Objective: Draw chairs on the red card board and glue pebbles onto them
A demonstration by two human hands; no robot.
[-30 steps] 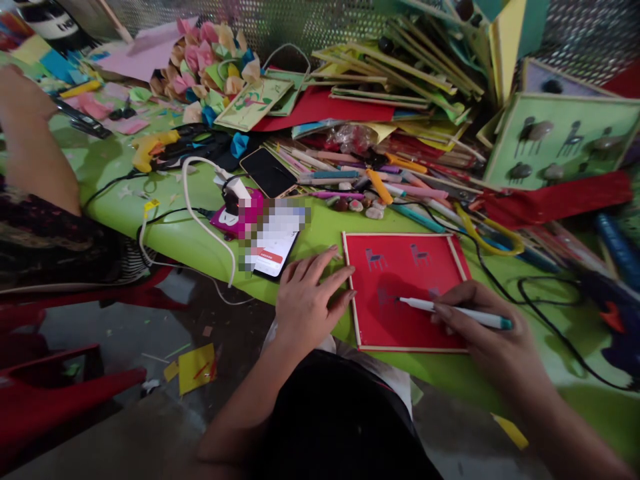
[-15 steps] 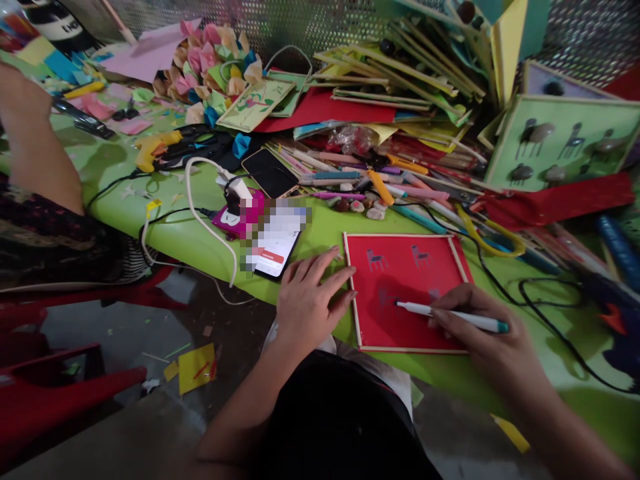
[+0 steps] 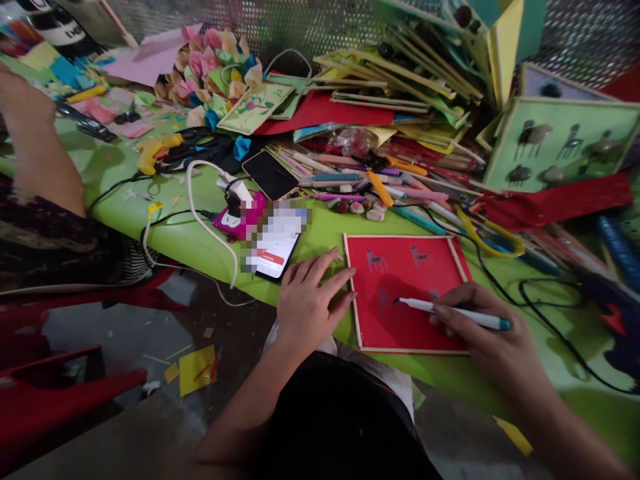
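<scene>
A red card framed with thin pale sticks lies on the green table. Dark chair-like figures are drawn on it, two in the upper row and two fainter ones below, one partly covered by my hand. My right hand grips a white marker pen with a teal end, its tip at the lower left figure. My left hand lies flat with fingers spread, fingertips at the card's left edge. Just beyond that hand is a lit phone.
Pens, sticks and pebbles crowd the area behind the card. A green framed picture stands at right. Black cable runs along the right side. Another person's arm reaches in at left, near a yellow glue gun.
The marker tip has shifted very slightly right on the lower left figure. My left hand stays in place.
</scene>
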